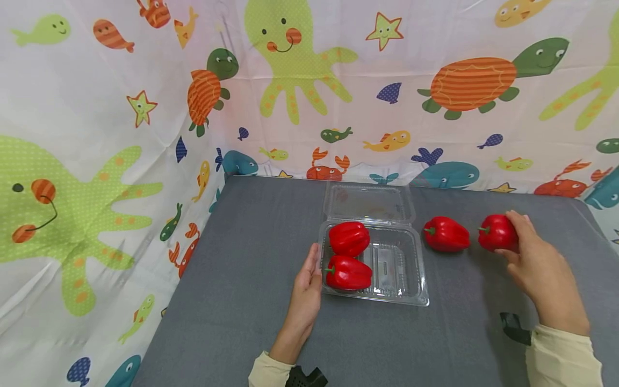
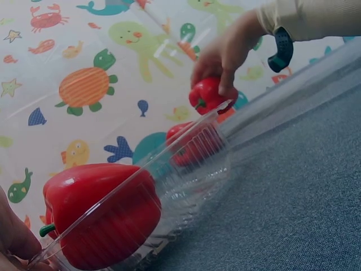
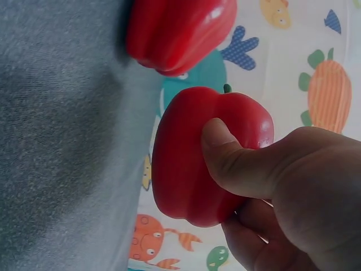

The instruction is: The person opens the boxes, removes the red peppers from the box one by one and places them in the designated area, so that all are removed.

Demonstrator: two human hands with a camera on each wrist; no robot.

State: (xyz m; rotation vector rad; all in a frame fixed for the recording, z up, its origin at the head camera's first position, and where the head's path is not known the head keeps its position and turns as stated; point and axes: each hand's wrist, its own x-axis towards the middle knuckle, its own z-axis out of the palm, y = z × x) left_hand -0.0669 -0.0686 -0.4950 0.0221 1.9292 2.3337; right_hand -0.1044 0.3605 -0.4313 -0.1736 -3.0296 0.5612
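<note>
My right hand (image 1: 546, 269) grips a red bell pepper (image 1: 497, 233) on the right side of the table; in the right wrist view the thumb (image 3: 225, 158) presses on the pepper's side. Left of it, another red bell pepper (image 1: 446, 234) lies on the cloth. Two more bell peppers, one at the back (image 1: 349, 238) and one at the front (image 1: 349, 273), lie in the left half of a clear plastic container (image 1: 419, 274). With fingers extended, my left hand (image 1: 303, 295) rests against the container's left side.
The container's clear lid (image 1: 369, 203) is folded back, away from me. A grey cloth (image 1: 242, 290) covers the table. Behind it and on the left hangs a curtain (image 1: 300, 145) printed with sea animals.
</note>
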